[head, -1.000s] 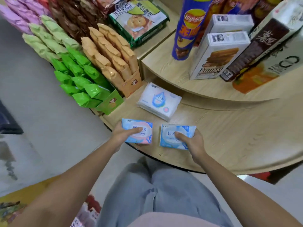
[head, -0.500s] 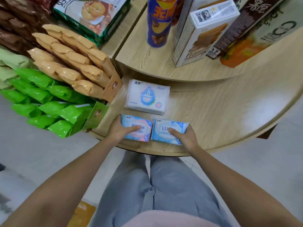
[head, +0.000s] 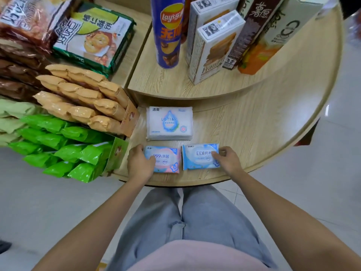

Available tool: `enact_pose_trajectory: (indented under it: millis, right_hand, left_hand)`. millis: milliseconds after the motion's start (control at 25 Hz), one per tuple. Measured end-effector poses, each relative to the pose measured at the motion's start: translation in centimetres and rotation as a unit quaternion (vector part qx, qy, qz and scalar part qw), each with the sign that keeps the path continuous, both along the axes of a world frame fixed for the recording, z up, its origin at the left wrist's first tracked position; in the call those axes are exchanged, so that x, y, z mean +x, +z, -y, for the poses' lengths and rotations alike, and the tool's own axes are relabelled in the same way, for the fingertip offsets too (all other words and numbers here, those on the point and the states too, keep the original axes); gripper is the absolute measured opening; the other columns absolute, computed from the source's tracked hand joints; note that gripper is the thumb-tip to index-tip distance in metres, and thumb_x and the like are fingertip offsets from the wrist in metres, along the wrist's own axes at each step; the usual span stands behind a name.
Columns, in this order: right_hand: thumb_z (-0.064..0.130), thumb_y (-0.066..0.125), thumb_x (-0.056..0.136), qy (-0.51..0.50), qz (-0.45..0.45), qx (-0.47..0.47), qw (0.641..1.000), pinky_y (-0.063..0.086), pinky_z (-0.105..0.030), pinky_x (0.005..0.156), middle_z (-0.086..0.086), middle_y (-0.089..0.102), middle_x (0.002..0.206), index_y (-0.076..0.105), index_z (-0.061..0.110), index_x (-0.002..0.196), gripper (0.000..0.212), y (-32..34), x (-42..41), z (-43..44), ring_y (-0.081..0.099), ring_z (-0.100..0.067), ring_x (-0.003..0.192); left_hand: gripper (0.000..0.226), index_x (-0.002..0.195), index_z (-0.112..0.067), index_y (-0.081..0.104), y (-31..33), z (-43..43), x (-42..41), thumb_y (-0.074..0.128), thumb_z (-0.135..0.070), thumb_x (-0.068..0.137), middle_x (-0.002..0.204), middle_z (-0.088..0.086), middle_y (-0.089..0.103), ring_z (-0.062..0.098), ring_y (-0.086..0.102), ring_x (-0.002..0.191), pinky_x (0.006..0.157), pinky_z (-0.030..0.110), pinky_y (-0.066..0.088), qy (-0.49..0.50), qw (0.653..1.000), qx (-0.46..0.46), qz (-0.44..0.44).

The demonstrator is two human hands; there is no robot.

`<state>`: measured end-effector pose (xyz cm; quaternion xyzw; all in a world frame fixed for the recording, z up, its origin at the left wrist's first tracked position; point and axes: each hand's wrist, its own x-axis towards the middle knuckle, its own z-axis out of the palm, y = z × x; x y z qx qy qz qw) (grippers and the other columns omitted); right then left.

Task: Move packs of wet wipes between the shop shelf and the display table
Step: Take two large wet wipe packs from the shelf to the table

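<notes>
The left hand (head: 139,165) covers the left end of the pink pack (head: 166,160). Whether its fingers (head: 137,150) reach under the pack cannot be told. The right hand (head: 228,161) hides the right end of the blue pack (head: 199,156). The small print on both packs is too fine to read. At upper middle, the chip can (head: 169,36) loses its top to the frame's edge, as do the boxes (head: 254,22) at upper right. The green snack packs (head: 58,149) run off the left edge.

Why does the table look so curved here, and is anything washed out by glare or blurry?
Head view: the wide-angle lens bows the table edge and stretches the forearms; light is soft and even, shadows faint; sheen glints on the orange packets and green packets; print on the blue wipes pack is legible, while the corners look softer.
</notes>
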<state>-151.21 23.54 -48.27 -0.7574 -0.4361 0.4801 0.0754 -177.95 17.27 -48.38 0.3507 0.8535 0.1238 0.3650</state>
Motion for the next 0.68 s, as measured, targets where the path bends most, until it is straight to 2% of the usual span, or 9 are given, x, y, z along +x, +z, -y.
enact_pose_trajectory:
  millis: [80, 160, 240, 280, 360, 400, 520, 680]
  right_hand:
    - [0.013, 0.060, 0.087, -0.040, 0.011, 0.010, 0.999, 0.041, -0.027, 0.073, -0.007, 0.062, 0.093, 0.062, 0.001, 0.103, 0.021, 0.5, 1.0, 1.2, 0.055, -0.020, 0.085]
    - [0.011, 0.055, 0.087, -0.066, -0.008, -0.011, 0.998, 0.041, -0.028, 0.069, -0.008, 0.062, 0.084, 0.065, 0.002, 0.091, 0.014, 1.2, 2.6, 3.6, 0.054, -0.021, 0.078]
    - [0.009, 0.053, 0.088, -0.094, -0.051, -0.061, 0.992, 0.042, -0.027, 0.063, -0.010, 0.060, 0.079, 0.061, 0.004, 0.084, 0.011, 1.6, 4.5, 7.0, 0.053, -0.019, 0.070]
    - [0.008, 0.052, 0.088, -0.114, -0.062, -0.088, 0.988, 0.041, -0.027, 0.060, -0.010, 0.060, 0.078, 0.059, 0.005, 0.082, 0.010, 1.7, 5.6, 9.0, 0.053, -0.019, 0.067]
    - [0.006, 0.050, 0.087, -0.165, -0.056, -0.122, 0.977, 0.041, -0.027, 0.060, -0.011, 0.060, 0.075, 0.057, 0.006, 0.078, 0.011, 1.3, 8.4, 13.6, 0.054, -0.018, 0.062]
    - [0.004, 0.050, 0.086, -0.192, -0.051, -0.134, 0.971, 0.041, -0.028, 0.060, -0.011, 0.060, 0.075, 0.056, 0.006, 0.076, 0.013, 1.0, 9.8, 16.0, 0.054, -0.018, 0.061]
    - [0.002, 0.049, 0.084, -0.304, -0.043, -0.155, 0.939, 0.042, -0.029, 0.061, -0.011, 0.058, 0.074, 0.055, 0.007, 0.074, 0.012, 0.6, 14.0, 23.9, 0.055, -0.019, 0.060]
    - [0.004, 0.050, 0.084, -0.442, -0.078, -0.180, 0.875, 0.036, -0.023, 0.049, -0.009, 0.056, 0.069, 0.053, 0.010, 0.069, 0.017, 0.0, 18.7, 33.4, 0.051, -0.018, 0.054]
  left_hand:
    - [0.037, 0.121, -0.006, 0.054, 1.9, 0.5, 0.7, 0.060, -0.010, 0.085, 0.120, 0.013, 0.054, 0.028, 0.054, 0.108, 0.090, 0.037, 0.044, -0.044, 0.996, 0.072, -0.030]
    - [0.022, 0.109, -0.009, 0.060, 3.3, 1.3, 2.5, 0.056, -0.006, 0.088, 0.105, 0.007, 0.062, 0.020, 0.058, 0.090, 0.080, 0.029, 0.044, -0.117, 0.986, 0.100, 0.058]
    - [0.016, 0.100, -0.018, 0.062, 3.5, 1.9, 5.1, 0.056, -0.008, 0.090, 0.091, 0.000, 0.065, 0.016, 0.059, 0.081, 0.077, 0.023, 0.043, -0.243, 0.956, 0.032, 0.161]
    - [0.015, 0.100, -0.020, 0.062, 3.1, 2.0, 6.5, 0.056, -0.011, 0.089, 0.089, -0.001, 0.065, 0.015, 0.059, 0.082, 0.077, 0.023, 0.043, -0.318, 0.930, -0.024, 0.184]
    - [0.022, 0.107, -0.019, 0.063, 2.3, 1.9, 10.2, 0.055, -0.021, 0.086, 0.097, 0.001, 0.067, 0.019, 0.062, 0.093, 0.081, 0.025, 0.044, -0.463, 0.864, -0.123, 0.153]
    - [0.027, 0.110, -0.017, 0.063, 2.0, 1.8, 12.0, 0.055, -0.023, 0.085, 0.103, 0.003, 0.068, 0.020, 0.062, 0.099, 0.084, 0.026, 0.044, -0.498, 0.844, -0.147, 0.133]
    - [0.026, 0.112, -0.010, 0.063, 1.6, 2.0, 18.4, 0.055, -0.016, 0.088, 0.107, 0.005, 0.066, 0.020, 0.060, 0.100, 0.086, 0.027, 0.044, -0.544, 0.816, -0.158, 0.115]
    - [0.024, 0.109, -0.008, 0.065, 0.8, 1.7, 28.1, 0.057, -0.015, 0.088, 0.101, 0.008, 0.067, 0.023, 0.062, 0.096, 0.078, 0.026, 0.042, -0.611, 0.771, -0.162, 0.075]
